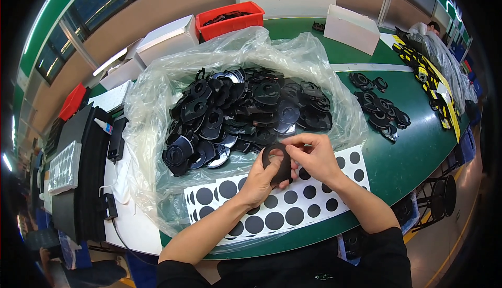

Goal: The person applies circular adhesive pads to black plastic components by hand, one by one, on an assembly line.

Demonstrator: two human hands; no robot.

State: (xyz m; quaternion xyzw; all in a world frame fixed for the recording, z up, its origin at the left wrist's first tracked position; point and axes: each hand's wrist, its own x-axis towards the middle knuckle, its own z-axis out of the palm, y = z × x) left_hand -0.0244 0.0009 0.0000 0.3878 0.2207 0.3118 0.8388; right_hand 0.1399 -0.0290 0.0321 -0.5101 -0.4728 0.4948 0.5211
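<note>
I see matt black plastic in the ring-shaped part (277, 163), and slightly glossy black plastic in the heaped parts (246, 110). Their bag (151, 100) is thin, crinkled clear film. The white sheet (314, 204) of matt black discs looks like smooth paper; the tabletop (413, 157) is smooth green.

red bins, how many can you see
2: one red bin at the far table edge behind the clear bag of black parts, another red bin far left. More may be hidden.
</note>
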